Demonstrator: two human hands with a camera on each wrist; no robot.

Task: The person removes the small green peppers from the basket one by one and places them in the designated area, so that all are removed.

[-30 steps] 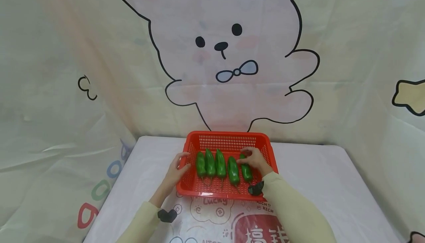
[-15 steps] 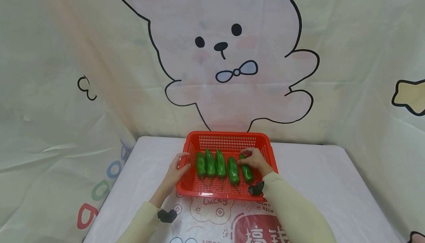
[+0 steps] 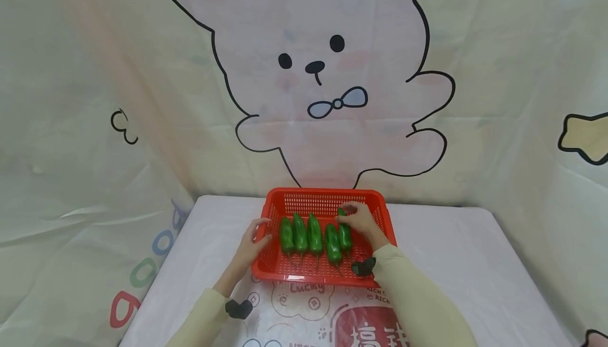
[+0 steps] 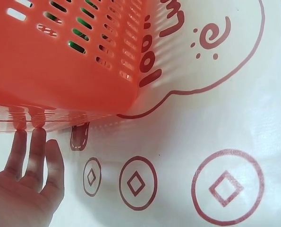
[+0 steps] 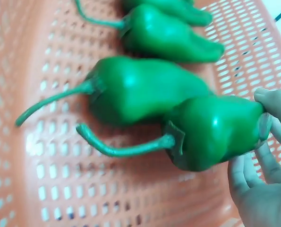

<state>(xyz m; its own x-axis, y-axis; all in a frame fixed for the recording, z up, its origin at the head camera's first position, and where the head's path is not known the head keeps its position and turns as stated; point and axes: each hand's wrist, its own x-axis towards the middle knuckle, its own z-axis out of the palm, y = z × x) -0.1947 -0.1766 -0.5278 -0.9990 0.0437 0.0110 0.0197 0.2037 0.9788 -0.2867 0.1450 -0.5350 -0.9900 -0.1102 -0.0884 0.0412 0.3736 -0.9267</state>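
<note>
A red plastic basket (image 3: 313,279) with slotted walls holds several green peppers (image 3: 315,235) lying side by side, stems toward me. My right hand (image 3: 363,220) pinches the tip of the rightmost green pepper (image 3: 345,239) between thumb and fingers. In the right wrist view this pepper (image 5: 211,132) overlaps the neighbouring pepper (image 5: 135,90), its curved stem pointing left. At the basket's left side, my left hand (image 3: 248,246) touches the outer wall. The left wrist view shows straight fingers (image 4: 36,156) with their tips against the basket (image 4: 60,80).
The basket stands on a white table (image 3: 442,257) close to a cartoon-printed backdrop (image 3: 328,146). A printed sheet (image 3: 304,305) with red lettering lies on the table before it. Dark bands (image 3: 239,308) sit at both wrists.
My right hand has moved up and left with the rightmost pepper, which now lies closer to its neighbour and more upright. The left hand and basket stay almost still.
</note>
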